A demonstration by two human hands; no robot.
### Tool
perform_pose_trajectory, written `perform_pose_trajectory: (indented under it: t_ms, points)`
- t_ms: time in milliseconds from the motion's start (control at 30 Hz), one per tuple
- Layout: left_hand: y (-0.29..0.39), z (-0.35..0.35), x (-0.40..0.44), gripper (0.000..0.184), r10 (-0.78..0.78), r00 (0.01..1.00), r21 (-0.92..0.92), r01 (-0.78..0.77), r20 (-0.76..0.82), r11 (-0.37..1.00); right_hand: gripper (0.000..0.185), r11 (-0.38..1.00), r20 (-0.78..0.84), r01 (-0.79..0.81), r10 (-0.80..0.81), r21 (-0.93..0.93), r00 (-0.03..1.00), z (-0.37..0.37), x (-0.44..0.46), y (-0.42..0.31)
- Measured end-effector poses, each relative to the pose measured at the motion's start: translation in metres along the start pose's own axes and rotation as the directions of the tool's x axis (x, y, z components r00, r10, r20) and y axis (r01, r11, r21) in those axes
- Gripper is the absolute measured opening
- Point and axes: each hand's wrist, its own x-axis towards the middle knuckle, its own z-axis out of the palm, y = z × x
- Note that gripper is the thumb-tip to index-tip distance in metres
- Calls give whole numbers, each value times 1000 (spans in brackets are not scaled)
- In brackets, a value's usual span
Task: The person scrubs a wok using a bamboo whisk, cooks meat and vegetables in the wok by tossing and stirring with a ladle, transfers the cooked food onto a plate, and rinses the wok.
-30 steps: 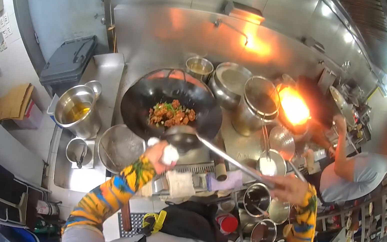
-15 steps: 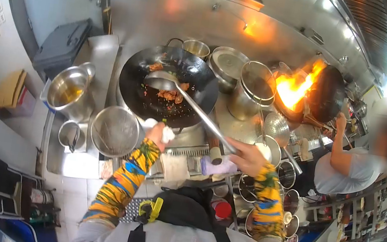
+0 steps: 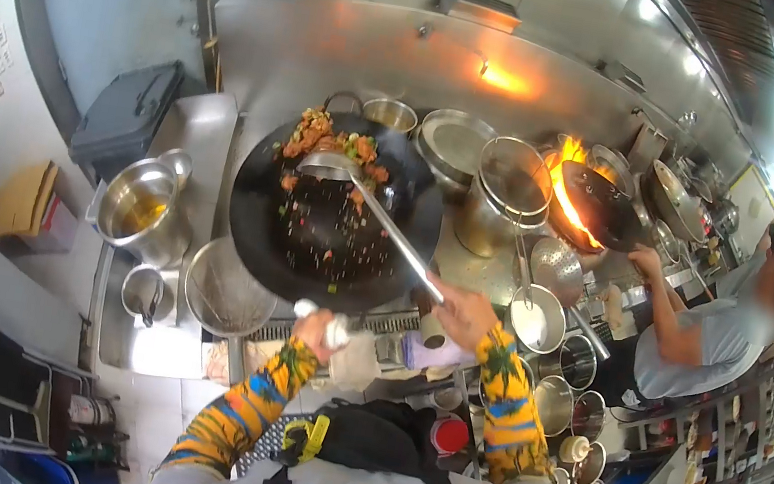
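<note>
My left hand (image 3: pixel 316 332) is closed around a white cloth (image 3: pixel 336 330) at the near rim of a black wok (image 3: pixel 352 272); the cloth hides the wok's grip. My right hand (image 3: pixel 462 316) is wrapped around the handle of a long steel ladle (image 3: pixel 398 238). The ladle's bowl rests among browned food pieces (image 3: pixel 311 134) with green bits, gathered toward the far side and rim of the wok. Small scraps and grains are scattered over the dark wok surface.
A co-worker (image 3: pixel 710 344) at right holds another wok (image 3: pixel 603 205) over tall flames (image 3: pixel 568 185). Steel pots (image 3: pixel 486 222) and a perforated skimmer (image 3: pixel 557 269) stand between us. At left are a strainer (image 3: pixel 231 288) and a pot of yellow liquid (image 3: pixel 145 214).
The wok has tilted and shifted slightly, and the food has moved from its middle to the far rim. My right hand has come left with the ladle. The co-worker's wok has lowered and levelled.
</note>
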Motion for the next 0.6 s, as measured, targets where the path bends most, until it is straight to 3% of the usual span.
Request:
perform_pose_trajectory:
  t_ms: [33, 67, 100, 133, 167, 200, 233, 300, 367, 400, 433, 467, 500, 533, 600]
  points:
    - [-5, 5, 9, 30, -412, 908, -716, 335, 73, 612, 62, 987, -2, -72, 73, 143, 997, -2, -8, -8]
    - [-11, 16, 16, 44, -574, 695, -901, 349, 433, -257, 62, 946, 16, -149, 151, 287, 988, -4, -26, -21]
    - [11, -13, 23, 43, -422, 880, -736, 431, 216, 522, 63, 873, 49, -237, 239, 426, 970, -3, -44, -29]
    - [34, -43, 32, 41, -227, 974, -105, 223, -23, 969, 63, 733, 302, -503, 404, 457, 863, 8, -51, -26]
    - [36, -47, 40, 32, -77, 971, -60, 65, -225, 996, 61, 882, 131, -273, 240, 384, 962, 62, -62, 1]
    - [37, -51, 51, 24, 77, 907, 44, -65, -413, 997, 60, 971, -49, -48, 61, 234, 997, 100, -66, 15]
    - [28, -53, 62, 20, 114, 919, 83, -89, -378, 993, 62, 952, 3, -161, 166, 261, 986, 138, -79, 25]
    - [3, -52, 91, 16, 147, 966, 152, -116, -211, 982, 67, 878, -65, -73, 118, 472, 991, 154, -88, 7]
    - [-27, -45, 115, 20, 112, 988, 142, -96, -110, 985, 69, 913, -109, -140, 195, 384, 975, 165, -97, -3]
    - [-50, -42, 125, 20, -16, 996, -2, 16, -85, 1000, 70, 911, -88, -206, 252, 356, 964, 169, -100, -11]
    - [-71, -33, 134, 19, -251, 967, -403, 214, -41, 890, 71, 909, -93, -223, 271, 352, 958, 174, -105, -15]
    - [-86, -29, 144, 18, -428, 902, -691, 343, 53, 636, 71, 908, -89, -239, 285, 344, 954, 179, -107, -18]
    - [-69, -29, 150, 18, -472, 877, -755, 370, 91, 541, 72, 906, -83, -255, 299, 337, 951, 177, -110, -18]
    - [-53, -32, 149, 17, -650, 551, -834, 489, 524, -257, 72, 906, -68, -276, 312, 320, 948, 175, -114, -18]
    - [-77, -22, 157, 17, -640, 571, -848, 451, 513, -278, 71, 907, -21, -307, 326, 289, 945, 169, -118, -26]
